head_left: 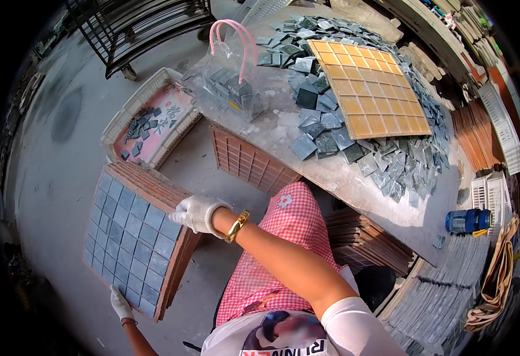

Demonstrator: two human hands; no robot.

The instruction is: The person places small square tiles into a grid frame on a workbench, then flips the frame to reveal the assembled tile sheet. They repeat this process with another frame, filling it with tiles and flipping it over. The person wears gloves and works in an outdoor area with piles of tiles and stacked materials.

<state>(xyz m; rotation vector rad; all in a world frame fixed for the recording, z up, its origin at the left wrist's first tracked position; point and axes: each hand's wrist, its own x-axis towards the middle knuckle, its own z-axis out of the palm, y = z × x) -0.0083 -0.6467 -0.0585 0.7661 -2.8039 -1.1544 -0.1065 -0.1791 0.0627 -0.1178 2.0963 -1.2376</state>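
A grid tray filled with blue-grey square tiles [132,222] is the top one of a stack of reddish-brown trays [180,261] at the left. My right hand [197,213], in a white glove with a gold bangle at the wrist, has its fingers curled over the tray's upper right edge. At the near lower edge, my gloved left hand [120,304] grips the tray's corner, its fingertips partly hidden. A yellow grid tray [370,89], its squares bare, lies tilted on a heap of loose dark stone tiles [325,127] on the worktable [266,133].
A cream crate [168,74] with a pink bottom holds tile pieces. Beside it are a clear bag with pink handles [236,89] and a brown grid tray [251,160] leaning at the table. At right are a blue bottle [468,221] and stacked slabs [450,285]. A wheeled rack [135,29] stands behind.
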